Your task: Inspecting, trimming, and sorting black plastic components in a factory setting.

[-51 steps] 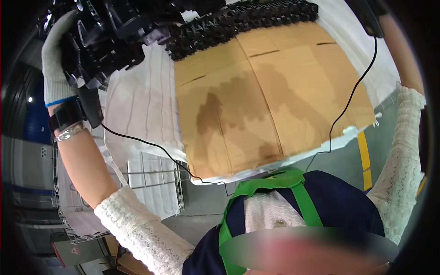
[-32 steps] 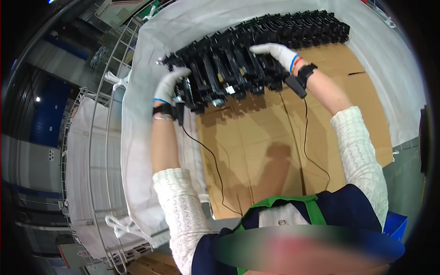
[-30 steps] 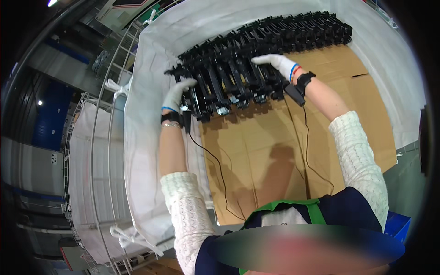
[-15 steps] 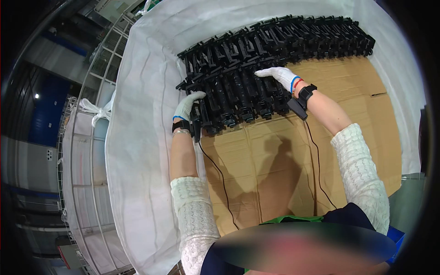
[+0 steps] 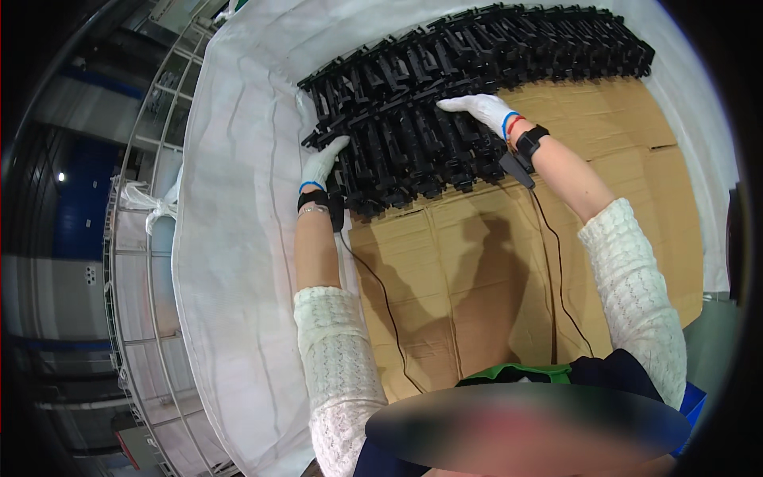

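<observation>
Black plastic parts stacked in a lined bin, both hands on them.

The black plastic parts (image 5: 445, 103) lie in rows on the cardboard sheet (image 5: 509, 270) at the far end of the white liner bag (image 5: 238, 238). The left hand (image 5: 323, 163) grips the stack's near-left edge; the right hand (image 5: 477, 111) rests flat and open on top, to the right.
</observation>
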A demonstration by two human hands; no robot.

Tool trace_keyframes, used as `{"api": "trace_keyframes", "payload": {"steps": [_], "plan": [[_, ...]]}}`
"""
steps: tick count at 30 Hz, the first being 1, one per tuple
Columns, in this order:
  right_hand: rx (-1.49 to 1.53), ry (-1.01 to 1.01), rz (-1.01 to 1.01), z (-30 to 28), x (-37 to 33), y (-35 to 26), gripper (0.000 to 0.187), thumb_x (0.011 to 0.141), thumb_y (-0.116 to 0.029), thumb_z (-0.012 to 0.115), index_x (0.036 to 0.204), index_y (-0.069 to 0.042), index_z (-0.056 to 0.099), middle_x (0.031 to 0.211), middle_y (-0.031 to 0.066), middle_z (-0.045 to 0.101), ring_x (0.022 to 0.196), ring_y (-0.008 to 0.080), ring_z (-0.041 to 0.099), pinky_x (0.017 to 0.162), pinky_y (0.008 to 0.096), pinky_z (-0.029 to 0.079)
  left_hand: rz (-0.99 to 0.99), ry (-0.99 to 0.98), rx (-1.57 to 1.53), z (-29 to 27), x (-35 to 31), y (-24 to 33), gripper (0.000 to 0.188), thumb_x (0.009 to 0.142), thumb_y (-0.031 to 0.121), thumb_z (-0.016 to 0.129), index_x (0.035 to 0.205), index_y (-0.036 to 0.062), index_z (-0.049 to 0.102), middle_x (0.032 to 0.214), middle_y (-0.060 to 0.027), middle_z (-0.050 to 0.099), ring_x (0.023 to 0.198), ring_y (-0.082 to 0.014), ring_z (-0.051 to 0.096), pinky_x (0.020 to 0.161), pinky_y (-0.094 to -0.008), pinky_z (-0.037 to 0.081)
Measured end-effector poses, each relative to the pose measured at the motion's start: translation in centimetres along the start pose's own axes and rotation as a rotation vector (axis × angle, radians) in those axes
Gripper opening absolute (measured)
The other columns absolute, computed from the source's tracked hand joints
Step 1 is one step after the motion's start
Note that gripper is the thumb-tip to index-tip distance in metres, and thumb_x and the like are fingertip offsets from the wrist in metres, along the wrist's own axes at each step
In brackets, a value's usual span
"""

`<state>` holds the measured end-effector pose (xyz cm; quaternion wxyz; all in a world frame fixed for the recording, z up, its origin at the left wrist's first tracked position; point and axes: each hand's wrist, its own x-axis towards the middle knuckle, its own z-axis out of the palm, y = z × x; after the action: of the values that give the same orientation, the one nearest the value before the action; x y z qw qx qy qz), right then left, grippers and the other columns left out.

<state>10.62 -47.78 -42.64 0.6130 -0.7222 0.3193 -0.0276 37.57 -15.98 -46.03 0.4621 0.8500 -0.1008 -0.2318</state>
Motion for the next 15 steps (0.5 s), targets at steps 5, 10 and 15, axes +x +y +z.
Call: {"api": "trace_keyframes", "payload": {"steps": [5,10,15], "plan": [[-0.331,0.067,0.005,-1.4,-2.9,-0.5,0.103,0.076,-0.08,0.072,0.141,0.0,0.065,0.151,0.0236,0.058,0.145,0.0337,0.051,0.119,0.0387,0.037,0.252,0.23,0.416,0.7,-2.4,0.8,0.097,0.079,0.069,0.078,0.134,-0.0088,0.063,0.132,-0.0289,0.068,0.124,-0.0408,0.066,0.104,-0.0458,0.051],[-0.472,0.045,0.017,-3.5,-5.4,-0.2,0.111,0.075,-0.088,0.064,0.142,0.001,0.063,0.152,0.0244,0.056,0.146,0.0364,0.049,0.119,0.0403,0.038,0.277,0.224,0.398,2.2,-3.2,0.2,0.101,0.079,0.075,0.074,0.134,-0.0091,0.063,0.135,-0.0329,0.065,0.127,-0.0443,0.063,0.108,-0.047,0.049],[-0.55,0.033,-0.027,-2.7,-5.4,-0.8,0.115,0.076,-0.094,0.055,0.142,0.001,0.063,0.152,0.0233,0.056,0.146,0.037,0.049,0.119,0.0416,0.039,0.249,0.277,0.527,0.3,-3.6,-0.4,0.104,0.082,0.079,0.067,0.138,-0.0078,0.06,0.136,-0.0332,0.064,0.13,-0.0437,0.062,0.11,-0.049,0.048]]}}
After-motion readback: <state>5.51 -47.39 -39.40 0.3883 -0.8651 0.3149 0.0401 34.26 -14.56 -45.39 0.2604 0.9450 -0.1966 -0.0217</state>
